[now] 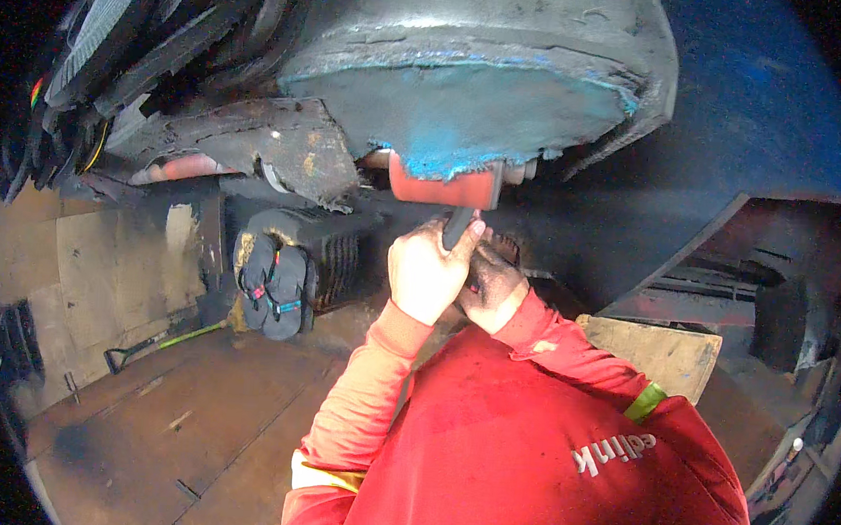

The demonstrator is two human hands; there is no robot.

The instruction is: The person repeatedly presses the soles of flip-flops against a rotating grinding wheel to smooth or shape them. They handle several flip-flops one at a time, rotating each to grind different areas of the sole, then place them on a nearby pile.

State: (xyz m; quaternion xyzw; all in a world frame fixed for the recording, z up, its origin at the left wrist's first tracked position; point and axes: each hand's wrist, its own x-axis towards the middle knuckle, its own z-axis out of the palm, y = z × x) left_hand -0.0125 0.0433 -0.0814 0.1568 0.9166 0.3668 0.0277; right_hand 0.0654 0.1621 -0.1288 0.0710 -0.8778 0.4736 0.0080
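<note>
Both my hands meet just below a red drum [444, 185], which looks like a sanding roller under a dusty hood. My left hand [425, 274] is closed on a dark sandal sole [458, 228], seen nearly edge-on, with a thumb along its side. Close beside it, my right hand [492, 284], darkened with dust, curls its fingers around the same piece. The sole's upper end is at or very near the drum's lower face; I cannot tell whether they touch. Its lower part is hidden between my hands.
The grey hood [478, 107], caked with blue dust, overhangs the drum. To the left, dark sandals [275, 282] rest against a stack of dark pieces. Black strips [155, 44] hang at upper left. A green-handled tool [165, 340] lies on the brown floor [208, 423]. A wooden board [660, 359] stands at right.
</note>
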